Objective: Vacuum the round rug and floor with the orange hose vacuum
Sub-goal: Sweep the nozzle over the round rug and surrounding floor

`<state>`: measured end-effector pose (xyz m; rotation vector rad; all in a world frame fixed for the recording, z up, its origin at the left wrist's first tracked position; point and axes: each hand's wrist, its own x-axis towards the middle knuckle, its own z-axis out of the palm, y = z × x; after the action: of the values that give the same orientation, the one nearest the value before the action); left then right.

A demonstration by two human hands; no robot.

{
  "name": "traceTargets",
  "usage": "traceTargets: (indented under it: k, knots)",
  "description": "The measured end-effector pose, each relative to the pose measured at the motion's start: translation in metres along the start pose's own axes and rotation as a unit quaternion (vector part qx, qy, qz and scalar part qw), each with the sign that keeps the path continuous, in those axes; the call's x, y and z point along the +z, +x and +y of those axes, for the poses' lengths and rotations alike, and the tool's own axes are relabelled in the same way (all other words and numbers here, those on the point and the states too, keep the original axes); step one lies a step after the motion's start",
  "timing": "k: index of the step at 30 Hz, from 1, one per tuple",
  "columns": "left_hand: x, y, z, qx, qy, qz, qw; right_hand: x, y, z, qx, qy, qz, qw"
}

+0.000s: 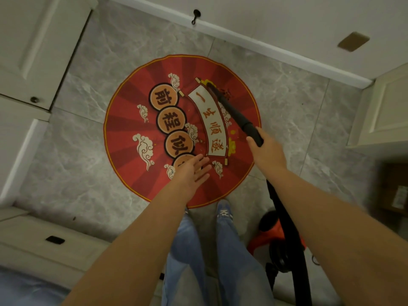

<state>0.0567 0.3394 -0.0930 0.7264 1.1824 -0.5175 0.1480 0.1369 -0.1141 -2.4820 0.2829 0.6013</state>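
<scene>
**Desk:** Where is the vacuum, and how far along are you?

**Me:** The orange vacuum body (273, 237) sits on the grey floor (77, 151) beside my right leg, just off the near edge of the round rug (132, 173). Its black hose (284, 217) runs up to the black wand (234, 111), whose tip rests on the rug's far right part, on the white scroll design. I judge the rug pass is under way; I can't tell which parts are done, and the surrounding tiles still look left to do.

**Desk:** Grip?

**Me:** My right hand (265, 149) is curled round the wand's upper end. My left hand (192, 171) hovers above the rug with fingers spread, holding nothing.

**Desk:** And the rug?

**Me:** Flat, red with darker rays, cream clouds, a yellow border. White cabinets (33, 51) and a baseboard (265, 45) ring the floor.
</scene>
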Motion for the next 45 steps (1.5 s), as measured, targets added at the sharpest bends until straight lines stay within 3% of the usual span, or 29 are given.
traceTargets:
  k: [5, 12, 19, 28, 37, 45]
  knots:
    - [0.005, -0.001, -0.007, -0.016, 0.026, 0.01, 0.999, 0.003, -0.075, 0.04, 0.015, 0.006, -0.013, 1.0]
    - [0.027, 0.0, -0.012, -0.006, 0.033, 0.001, 0.999, -0.012, -0.046, 0.042, 0.022, -0.011, 0.004, 1.0]
    - [0.039, -0.002, -0.028, -0.03, 0.041, 0.012, 0.999, -0.017, -0.09, 0.072, 0.069, 0.014, 0.014, 0.997]
    - [0.046, -0.005, -0.034, -0.028, 0.039, 0.016, 0.999, -0.031, -0.043, 0.055, 0.035, 0.03, 0.026, 0.999]
    - [0.058, -0.011, -0.036, -0.033, 0.027, 0.017, 0.999, -0.007, -0.102, 0.065, -0.021, -0.013, -0.043, 0.999]
    - [0.043, -0.011, -0.028, -0.034, 0.0, 0.029, 0.999, 0.013, -0.097, 0.038, -0.074, -0.065, -0.087, 0.991]
